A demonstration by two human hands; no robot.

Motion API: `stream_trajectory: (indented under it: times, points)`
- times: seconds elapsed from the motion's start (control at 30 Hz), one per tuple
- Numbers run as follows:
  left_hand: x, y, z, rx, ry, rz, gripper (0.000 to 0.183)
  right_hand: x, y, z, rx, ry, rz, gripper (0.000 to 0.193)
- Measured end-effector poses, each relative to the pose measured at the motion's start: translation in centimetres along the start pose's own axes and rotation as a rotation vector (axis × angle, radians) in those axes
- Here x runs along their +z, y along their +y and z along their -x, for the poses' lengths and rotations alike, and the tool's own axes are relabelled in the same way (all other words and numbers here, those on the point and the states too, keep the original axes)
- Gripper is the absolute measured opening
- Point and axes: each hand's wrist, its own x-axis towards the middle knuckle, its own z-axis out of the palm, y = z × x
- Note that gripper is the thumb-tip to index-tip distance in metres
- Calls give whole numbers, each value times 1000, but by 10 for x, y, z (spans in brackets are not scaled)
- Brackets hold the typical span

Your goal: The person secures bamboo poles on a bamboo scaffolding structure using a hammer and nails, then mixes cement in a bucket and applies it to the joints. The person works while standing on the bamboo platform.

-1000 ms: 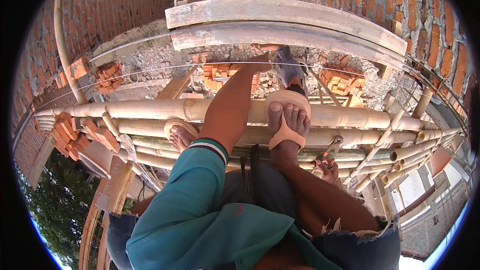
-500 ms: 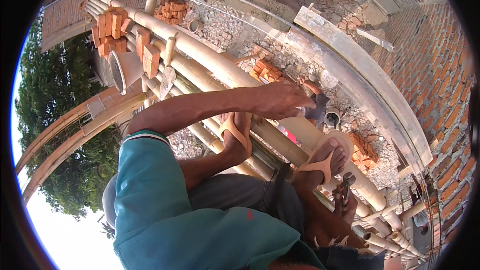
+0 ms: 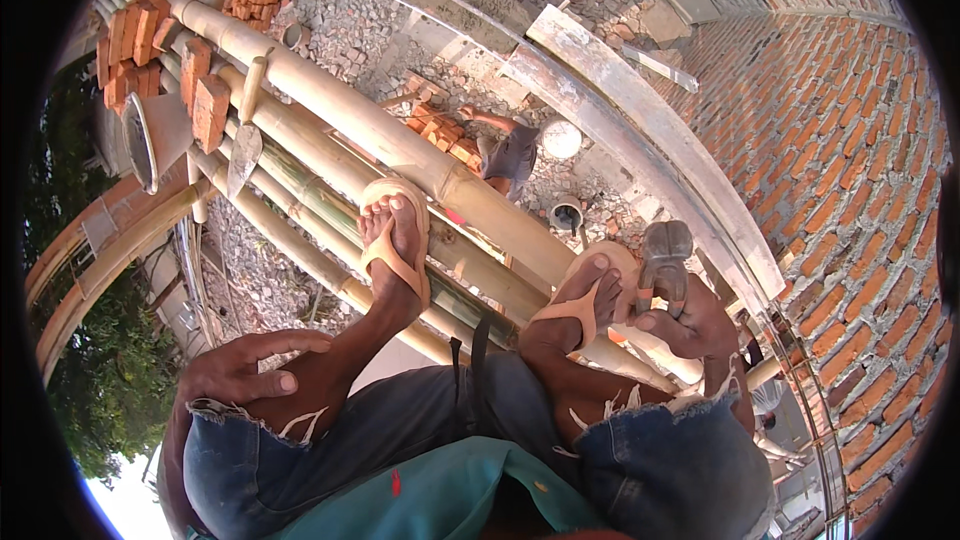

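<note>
My left hand (image 3: 245, 365) rests on my bent left leg, just below the frayed hem of the jeans, its fingers stretched out and holding nothing. In my right hand (image 3: 700, 325), beside my right foot, is a pair of pincers (image 3: 667, 252), its dark metal jaws pointing away from me. Both feet, in tan flip-flops (image 3: 402, 285), stand on bamboo poles (image 3: 455, 185). A trowel (image 3: 245, 150) with a wooden handle lies on the poles to the left. Beside it stand loose red bricks (image 3: 210, 112).
At far left are a tilted bucket (image 3: 150, 140) and stacked bricks (image 3: 125, 35). Far below, another person (image 3: 507, 155) is by a brick pile (image 3: 445, 135) on rubble, near a small bucket (image 3: 567, 212). A long plank (image 3: 660, 145) curves past; a brick wall (image 3: 860, 170) rises at right.
My left hand has drawn back from over the poles to my left leg. My right hand has lifted the pincers farther into view. The scene has shifted left.
</note>
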Motion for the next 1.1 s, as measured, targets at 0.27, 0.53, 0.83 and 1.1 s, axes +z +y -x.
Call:
stream_trajectory:
  times: [0.27,0.53,0.83,1.1]
  points:
    - [23,-51,-92,337,112,339,68,110,17,-105,-15,51,172,56]
    - [15,-48,-157,693,352,1120,42,118,-12,-194,-735,-27,343,43]
    - [19,-55,-164,597,286,1165,46,-28,59,-222,-47,806,1160,24]
    - [24,-49,-158,612,336,1102,46,-24,61,-226,-180,839,1186,16]
